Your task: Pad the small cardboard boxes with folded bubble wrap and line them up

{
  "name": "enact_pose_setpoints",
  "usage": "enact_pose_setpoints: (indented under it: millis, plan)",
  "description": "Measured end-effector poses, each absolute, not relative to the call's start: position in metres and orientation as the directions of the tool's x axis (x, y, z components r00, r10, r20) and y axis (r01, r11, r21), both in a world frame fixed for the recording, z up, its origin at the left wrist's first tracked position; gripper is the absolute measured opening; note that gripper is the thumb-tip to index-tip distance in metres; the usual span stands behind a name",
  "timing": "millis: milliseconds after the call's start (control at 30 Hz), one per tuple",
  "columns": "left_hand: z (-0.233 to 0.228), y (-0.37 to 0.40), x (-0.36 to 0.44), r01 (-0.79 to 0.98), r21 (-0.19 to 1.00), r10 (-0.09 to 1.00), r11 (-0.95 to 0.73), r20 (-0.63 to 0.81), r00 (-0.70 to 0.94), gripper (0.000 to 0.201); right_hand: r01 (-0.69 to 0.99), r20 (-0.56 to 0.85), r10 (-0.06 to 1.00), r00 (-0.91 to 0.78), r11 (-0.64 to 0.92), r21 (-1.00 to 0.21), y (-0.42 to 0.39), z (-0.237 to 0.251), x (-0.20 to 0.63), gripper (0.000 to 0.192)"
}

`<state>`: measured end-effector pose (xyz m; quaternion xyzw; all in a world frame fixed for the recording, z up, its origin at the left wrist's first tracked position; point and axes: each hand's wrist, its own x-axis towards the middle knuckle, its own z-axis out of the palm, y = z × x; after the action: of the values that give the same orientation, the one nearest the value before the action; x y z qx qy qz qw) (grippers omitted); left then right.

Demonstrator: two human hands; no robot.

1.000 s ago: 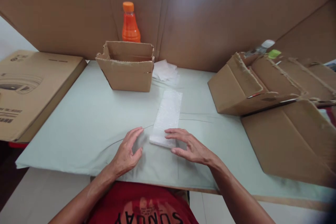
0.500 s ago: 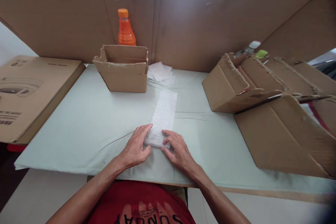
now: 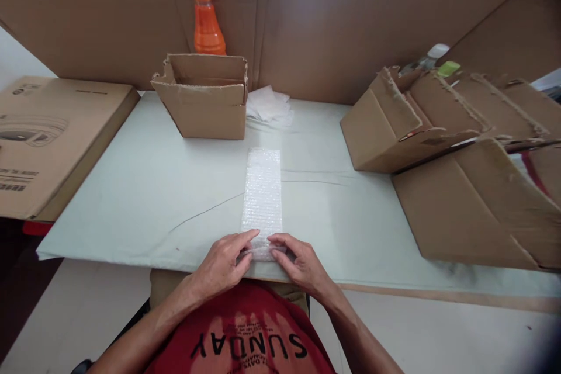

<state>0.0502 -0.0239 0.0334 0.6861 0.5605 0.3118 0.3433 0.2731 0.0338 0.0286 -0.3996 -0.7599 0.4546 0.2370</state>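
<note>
A long strip of bubble wrap lies flat on the pale green tablecloth, its near end close to the front edge. My left hand pinches the left corner of that near end between thumb and fingers. On the opposite corner, my right hand grips in the same way. The near end is slightly raised between both hands. Whether anything lies inside the wrap cannot be made out.
An open cardboard box stands at the back, with an orange bottle behind it and white sheets beside it. More open boxes line the right. A large flat carton lies left.
Both hands have drawn the bubble wrap toward me and slightly left, straightening it. Its near end is now lifted and held at the corners. The view has tilted downward.
</note>
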Motion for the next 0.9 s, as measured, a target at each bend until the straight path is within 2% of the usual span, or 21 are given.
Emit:
enact_pose_setpoints:
  millis: [200,300,367,467,567,667,800,900]
  plan:
    - [0.036,-0.024,0.051,0.575,0.818,0.99,-0.011,-0.07,0.119,0.046,0.397,-0.009,0.887,-0.462,0.198,-0.896,0.026,0.026,0.271,0.027]
    - [0.037,-0.015,0.049,0.596,0.803,0.991,-0.003,-0.077,0.108,0.048,0.464,0.172,0.925,-0.338,0.323,-0.825,0.022,0.029,0.273,0.024]
    - [0.035,-0.009,0.048,0.619,0.785,0.991,-0.014,-0.071,0.112,0.051,0.497,0.338,0.885,-0.322,0.461,-0.735,0.019,0.033,0.277,0.023]
    - [0.031,-0.003,0.049,0.675,0.737,0.989,-0.035,-0.071,0.129,0.053,0.487,0.439,0.762,-0.476,0.644,-0.59,0.014,0.039,0.281,0.029]
    - [0.026,-0.001,0.051,0.721,0.69,0.988,-0.063,-0.058,0.142,0.052,0.48,0.374,0.664,-0.648,0.737,-0.477,0.014,0.037,0.279,0.032]
    - [0.029,-0.003,0.051,0.755,0.643,0.991,-0.126,0.053,0.121,0.048,0.485,0.343,0.624,-0.702,0.772,-0.411,0.02,0.03,0.274,0.028]
    - [0.041,-0.014,0.046,0.712,0.644,0.958,-0.281,0.238,0.162,0.044,0.443,0.38,0.625,-0.682,0.766,-0.466,0.028,0.026,0.27,0.03]
    - [0.044,-0.021,0.042,0.652,0.693,0.952,-0.307,0.221,0.213,0.046,0.399,0.353,0.66,-0.663,0.711,-0.579,0.034,0.026,0.268,0.026]
